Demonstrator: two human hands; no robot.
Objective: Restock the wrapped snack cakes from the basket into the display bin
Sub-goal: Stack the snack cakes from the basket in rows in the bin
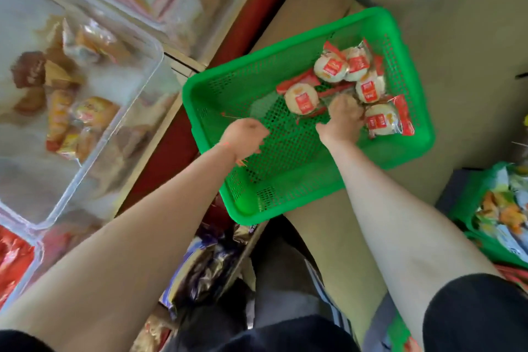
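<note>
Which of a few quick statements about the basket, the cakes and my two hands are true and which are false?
1. The basket is green. True.
2. The right hand reaches among the snack cakes. True.
3. The cakes fill the whole basket. False: they sit clustered at its far end.
4. The left hand is inside the clear display bin. False: it is over the basket.
5. The cake labels are blue. False: they are red.
</note>
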